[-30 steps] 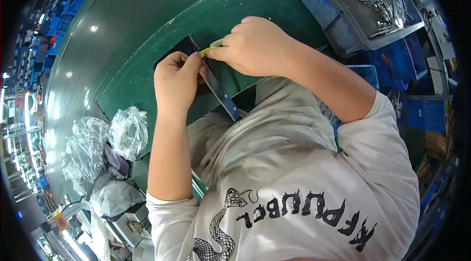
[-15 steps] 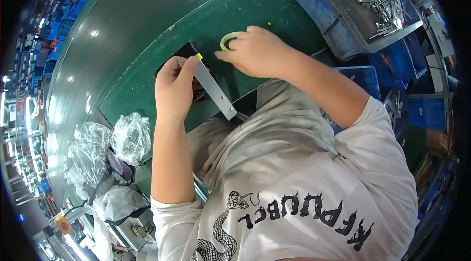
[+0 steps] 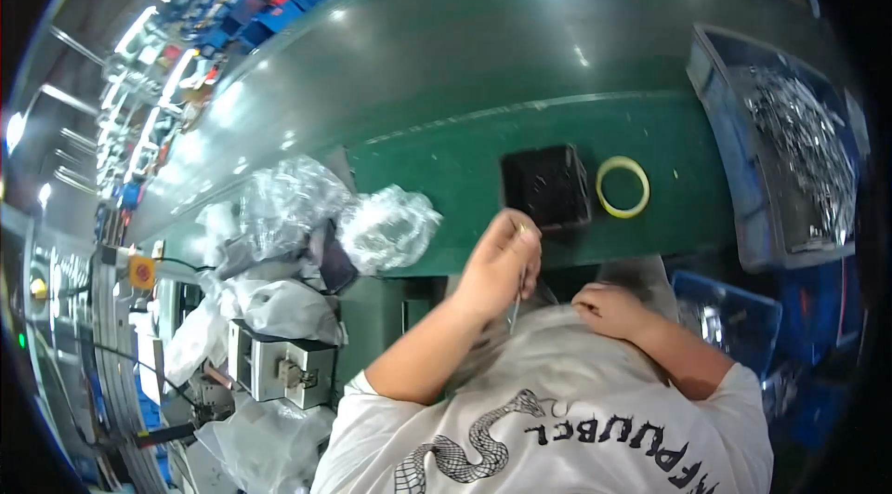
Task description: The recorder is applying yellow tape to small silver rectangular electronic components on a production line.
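Above my lap, my left hand (image 3: 502, 263) is closed on a flat metal strip. The metal strip (image 3: 516, 310) is turned nearly edge-on, so only a thin part of it shows below the fingers. A speck of yellow tape shows at the fingertips. My right hand (image 3: 611, 310) rests low against my shirt with its fingers curled; whether anything is in them is hidden. Just beyond my left hand stands a dark, open-topped box (image 3: 544, 185) on the green bench. Beside it, to the right, lies a roll of yellow tape (image 3: 644, 187), apart from both hands.
On the right a blue-grey crate (image 3: 720, 136) holds a heap of thin metal parts (image 3: 804, 145). A blue bin (image 3: 734, 303) sits below it. Crumpled clear plastic bags (image 3: 386, 229) lie left on the green bench (image 3: 437, 155). A small metal-faced machine (image 3: 283, 368) stands lower left.
My right hand has left the tape roll and come down to my lap. My left hand has lowered the metal strip toward me and turned it. The view has swung, shifting the bench leftward-to-right.
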`<state>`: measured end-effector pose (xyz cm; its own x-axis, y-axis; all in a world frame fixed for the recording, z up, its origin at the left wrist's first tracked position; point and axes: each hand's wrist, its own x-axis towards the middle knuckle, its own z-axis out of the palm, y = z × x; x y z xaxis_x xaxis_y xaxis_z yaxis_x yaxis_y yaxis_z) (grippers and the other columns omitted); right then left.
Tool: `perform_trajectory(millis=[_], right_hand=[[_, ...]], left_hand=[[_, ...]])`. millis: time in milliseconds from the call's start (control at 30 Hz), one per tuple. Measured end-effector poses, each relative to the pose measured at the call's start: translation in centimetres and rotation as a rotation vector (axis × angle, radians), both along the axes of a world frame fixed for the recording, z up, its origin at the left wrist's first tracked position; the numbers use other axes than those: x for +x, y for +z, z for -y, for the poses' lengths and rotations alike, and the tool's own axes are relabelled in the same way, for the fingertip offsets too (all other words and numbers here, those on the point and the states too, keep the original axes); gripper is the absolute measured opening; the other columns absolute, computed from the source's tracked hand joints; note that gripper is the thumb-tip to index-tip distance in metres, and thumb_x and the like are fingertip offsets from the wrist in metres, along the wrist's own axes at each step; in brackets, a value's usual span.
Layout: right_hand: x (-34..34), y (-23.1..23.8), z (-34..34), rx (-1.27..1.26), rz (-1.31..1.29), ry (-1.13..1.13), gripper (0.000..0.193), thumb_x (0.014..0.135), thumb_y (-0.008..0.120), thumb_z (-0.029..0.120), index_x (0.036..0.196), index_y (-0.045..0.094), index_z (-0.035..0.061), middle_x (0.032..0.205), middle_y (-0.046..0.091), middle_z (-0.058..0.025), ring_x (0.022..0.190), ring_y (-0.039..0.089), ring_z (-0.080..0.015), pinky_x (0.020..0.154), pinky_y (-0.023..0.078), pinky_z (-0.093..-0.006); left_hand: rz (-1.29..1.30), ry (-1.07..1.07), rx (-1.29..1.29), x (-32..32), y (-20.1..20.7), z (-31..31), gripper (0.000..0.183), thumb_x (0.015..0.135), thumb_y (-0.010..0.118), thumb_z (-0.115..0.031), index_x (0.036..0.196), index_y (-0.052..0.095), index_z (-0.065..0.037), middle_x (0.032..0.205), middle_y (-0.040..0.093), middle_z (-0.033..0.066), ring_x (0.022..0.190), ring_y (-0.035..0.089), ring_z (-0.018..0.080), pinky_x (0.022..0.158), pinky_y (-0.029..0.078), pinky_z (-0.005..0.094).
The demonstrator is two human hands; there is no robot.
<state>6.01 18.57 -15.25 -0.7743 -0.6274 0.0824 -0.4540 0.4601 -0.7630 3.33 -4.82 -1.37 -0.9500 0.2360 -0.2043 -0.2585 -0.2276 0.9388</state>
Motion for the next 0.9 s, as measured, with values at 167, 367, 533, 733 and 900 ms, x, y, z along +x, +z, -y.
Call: perform_trajectory(millis=[167, 367, 533, 733, 900], right_hand=[[-2.8, -4.8, 3.5, 0.515, 0.704, 0.079, 0.041, 0.083, 0.052, 0.013, 0.121, 0.066, 0.0116, 0.111, 0.068, -0.0182, 0.083, 0.069, -0.0313, 0.068, 0.055, -0.0428], [-3.1, -8.8, 4.2, 0.516, 0.420, 0.413, 0.037, 0.080, 0.055, 0.014, 0.115, 0.067, 0.0072, 0.114, 0.067, -0.0196, 0.104, 0.063, -0.0374, 0.090, 0.049, -0.0441], [-3.6, -9.8, 4.4, 0.483, 0.123, 0.126, 0.026, 0.079, 0.056, 0.021, 0.096, 0.072, 0.0100, 0.102, 0.070, -0.0143, 0.099, 0.065, -0.0353, 0.083, 0.051, -0.0443], [-3.8, -7.2, 4.5, 0.520, 0.038, 0.020, 0.025, 0.073, 0.060, 0.025, 0.091, 0.073, 0.0127, 0.095, 0.071, -0.0136, 0.096, 0.067, -0.0343, 0.085, 0.051, -0.0452], [-3.9, -6.5, 4.1, 0.501, 0.062, 0.127, 0.032, 0.076, 0.059, 0.025, 0.098, 0.073, 0.0074, 0.098, 0.070, -0.0172, 0.096, 0.065, -0.0357, 0.082, 0.051, -0.0459]], left_hand=[[-0.027, 0.017, 0.048, 2.1, -2.7, 1.5, 0.018, 0.104, 0.048, -0.026, 0.097, 0.045, -0.010, 0.069, 0.043, 0.0011, 0.054, 0.041, 0.0105, 0.047, 0.037, 0.0257], [-0.092, -0.049, -0.013, 2.4, -2.4, 1.5, 0.020, 0.105, 0.045, -0.026, 0.098, 0.047, -0.008, 0.070, 0.041, 0.0004, 0.058, 0.041, 0.0113, 0.053, 0.039, 0.0267], [-0.052, -0.019, 0.017, 2.3, -2.7, 2.1, 0.018, 0.104, 0.046, -0.026, 0.096, 0.046, -0.009, 0.072, 0.042, 0.0014, 0.059, 0.042, 0.0124, 0.051, 0.040, 0.0282], [-0.034, 0.066, -0.005, 1.9, -2.4, 1.9, 0.020, 0.104, 0.042, -0.026, 0.095, 0.046, -0.009, 0.070, 0.042, 0.0027, 0.057, 0.042, 0.0145, 0.049, 0.039, 0.0294], [-0.078, 0.089, -0.011, 2.0, -2.6, 1.5, 0.029, 0.105, 0.040, -0.033, 0.100, 0.050, -0.007, 0.070, 0.046, 0.0062, 0.057, 0.046, 0.0177, 0.050, 0.042, 0.0316]])
